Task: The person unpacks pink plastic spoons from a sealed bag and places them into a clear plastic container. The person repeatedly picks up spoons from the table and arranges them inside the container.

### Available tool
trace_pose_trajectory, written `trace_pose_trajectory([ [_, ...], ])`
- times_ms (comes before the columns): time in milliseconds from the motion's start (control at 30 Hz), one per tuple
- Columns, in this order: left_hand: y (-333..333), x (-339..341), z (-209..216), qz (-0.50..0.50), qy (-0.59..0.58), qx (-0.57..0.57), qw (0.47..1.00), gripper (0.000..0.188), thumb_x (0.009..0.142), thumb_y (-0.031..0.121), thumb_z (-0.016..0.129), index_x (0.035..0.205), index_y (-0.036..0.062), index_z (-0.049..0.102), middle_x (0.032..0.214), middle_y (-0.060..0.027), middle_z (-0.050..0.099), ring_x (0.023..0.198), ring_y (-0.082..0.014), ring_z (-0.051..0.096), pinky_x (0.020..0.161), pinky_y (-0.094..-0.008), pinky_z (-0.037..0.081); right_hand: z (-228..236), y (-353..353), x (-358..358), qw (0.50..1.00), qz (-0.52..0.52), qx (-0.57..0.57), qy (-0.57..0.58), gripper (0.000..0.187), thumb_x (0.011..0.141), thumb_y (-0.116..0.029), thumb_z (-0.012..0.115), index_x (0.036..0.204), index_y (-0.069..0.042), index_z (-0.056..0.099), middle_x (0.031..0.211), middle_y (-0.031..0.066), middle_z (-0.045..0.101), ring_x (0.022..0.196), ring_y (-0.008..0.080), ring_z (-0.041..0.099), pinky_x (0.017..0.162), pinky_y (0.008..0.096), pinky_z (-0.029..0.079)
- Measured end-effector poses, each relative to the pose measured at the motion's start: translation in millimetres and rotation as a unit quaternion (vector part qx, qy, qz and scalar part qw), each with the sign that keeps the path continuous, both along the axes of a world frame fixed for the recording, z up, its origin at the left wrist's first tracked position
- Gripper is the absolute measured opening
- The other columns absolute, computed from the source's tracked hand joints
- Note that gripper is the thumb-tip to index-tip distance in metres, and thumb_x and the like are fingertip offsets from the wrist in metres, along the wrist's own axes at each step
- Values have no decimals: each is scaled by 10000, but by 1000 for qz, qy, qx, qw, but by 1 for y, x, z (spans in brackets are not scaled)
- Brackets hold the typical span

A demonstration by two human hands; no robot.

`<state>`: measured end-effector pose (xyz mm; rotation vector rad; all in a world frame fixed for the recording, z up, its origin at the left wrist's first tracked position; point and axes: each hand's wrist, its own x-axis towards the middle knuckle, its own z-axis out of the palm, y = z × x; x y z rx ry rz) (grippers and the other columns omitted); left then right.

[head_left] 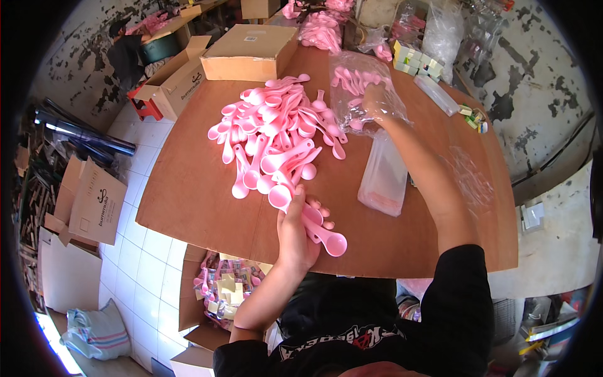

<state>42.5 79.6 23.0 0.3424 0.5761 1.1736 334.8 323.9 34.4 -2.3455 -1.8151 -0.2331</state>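
Note:
My left hand [296,234] is closed around a few pink plastic measuring spoons [335,244] near the table's front edge. Their round bowls stick out on both sides of the fingers. Just beyond it lies a large heap of the same pink spoons [270,116], tangled together. With the arm stretched far forward, my right hand [375,102] is at a clear plastic bag [344,66] that has several pink spoons in or under it. Its fingers are too small and covered to make out. Nearer to me, a stack of clear flat bags [384,169] lies below the right forearm.
A closed cardboard box [251,53] sits at the table's far left; bagged pink spoons [320,31] lie behind. Small yellow-and-white boxes [411,60] stand far right. Below the front edge, an open carton [191,283] holds packed spoons. Another person [125,56] works at far left.

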Motion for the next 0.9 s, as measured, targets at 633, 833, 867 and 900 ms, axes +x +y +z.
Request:
trace_pose_trajectory([
  [633,-10,2,-7,18,21,20,999,189,981,282,580,1049,117,519,765,-20,574,670,-155,609,510,-316,521,-7,0,-8,983,152,-56,-82,217,851,-82,567,1001,-27,713,1081,220,673,1139,366,603,929,468,487],
  [833,-2,2,-11,-12,23,37,999,207,961,235,591,1104,100,526,807,-50,585,685,-181,622,522,-323,535,-5,-11,-3,982,180,-19,-56,717,903,-101,503,1534,-66,164,1588,233,142,1357,424,385,1103,471,354],
  [867,-2,-1,-12,1,25,31,999,207,961,235,591,1104,100,526,807,-50,585,685,-181,622,522,-323,535,-5,-20,-13,979,194,-23,-54,717,903,-101,503,1534,-66,164,1588,233,142,1357,424,385,1103,471,354],
  [900,-1,-4,-13,-5,34,39,999,225,951,217,585,1135,104,524,815,-47,580,680,-179,612,524,-317,518,-9,-33,-23,974,206,8,-98,721,896,-125,527,1529,-60,188,1588,226,157,1379,419,352,1120,472,326],
])
